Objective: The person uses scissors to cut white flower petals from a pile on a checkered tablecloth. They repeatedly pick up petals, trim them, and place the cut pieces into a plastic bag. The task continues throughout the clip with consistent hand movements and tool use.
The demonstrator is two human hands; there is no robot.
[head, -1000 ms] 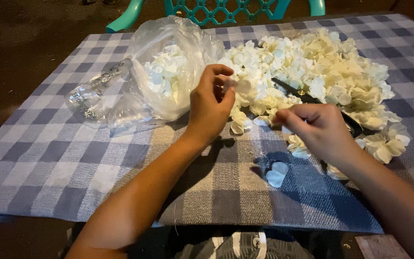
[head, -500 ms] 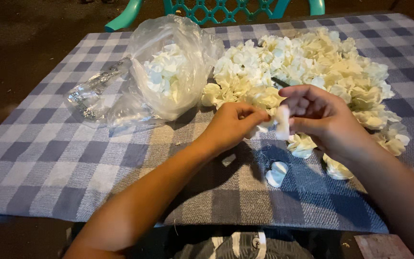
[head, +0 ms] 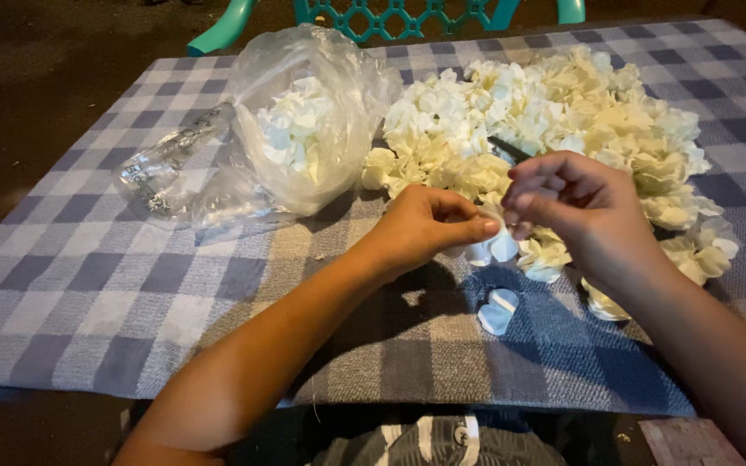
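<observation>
At the far left of the checked cloth [head: 88, 285] a crumpled clear wrapper [head: 161, 168] lies flat, touching a clear bag [head: 304, 121] that is part filled with white flowers [head: 291, 129]. The bag's mouth is turned toward the middle of the table, just beside a large heap [head: 563, 103] of loose white blooms, which spreads across the far right of the cloth. A dark thin object [head: 511, 148], perhaps a tool, is half buried in the heap; its kind cannot be told.

In front of the heap the two hands are brought close together. The left hand [head: 425, 229] is curled, thumb and forefinger pinched on a small white flower [head: 492, 246], which is held just above the cloth. The right hand [head: 589, 211] is bent over the same flower, fingertips [head: 524, 200] gathered at its top; whether they grip it or only touch it cannot be told. A single petal piece [head: 498, 311] lies alone on the cloth below the hands.

Judged from how things lie, only a small share of the flowers has been bagged, and by far the greater part is left in the heap. Beyond the table a teal chair [head: 373, 13] is seen.
</observation>
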